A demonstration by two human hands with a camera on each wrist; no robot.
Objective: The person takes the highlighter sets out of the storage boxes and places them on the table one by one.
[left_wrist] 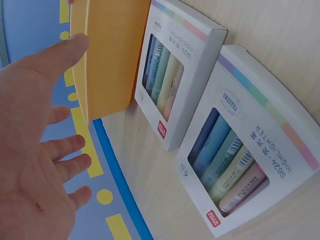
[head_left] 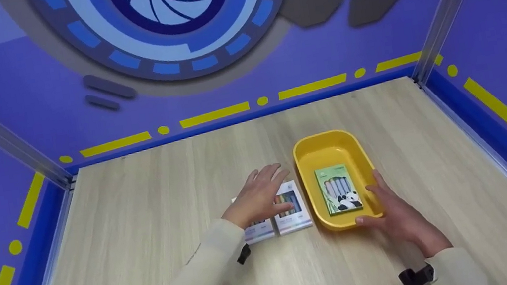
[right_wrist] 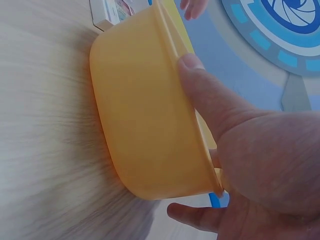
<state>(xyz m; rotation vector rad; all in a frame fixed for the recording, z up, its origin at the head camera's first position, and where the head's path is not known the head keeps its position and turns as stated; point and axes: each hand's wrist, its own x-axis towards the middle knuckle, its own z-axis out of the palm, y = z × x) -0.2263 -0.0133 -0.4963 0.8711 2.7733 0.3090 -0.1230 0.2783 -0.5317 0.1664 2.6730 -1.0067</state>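
Note:
A yellow plastic tub [head_left: 331,155] stands on the table, and a green box of markers with a panda on it [head_left: 339,186] lies inside. My right hand [head_left: 403,216] grips the tub's near right corner, thumb on the near rim and fingers over the right side. Left of the tub, two white highlighter boxes lie side by side: one nearer the tub [left_wrist: 170,70] and one farther left [left_wrist: 250,135]. Pastel pens show through their windows. Above these boxes my left hand [head_left: 258,199] hovers with spread fingers, holding nothing, and partly hides them in the head view.
The wood-grain table [head_left: 147,239] is enclosed by a blue-purple back wall [head_left: 215,88] and side walls with yellow markings. Metal posts stand at the back corners. A dark wrist strap [head_left: 417,277] sits at the right sleeve.

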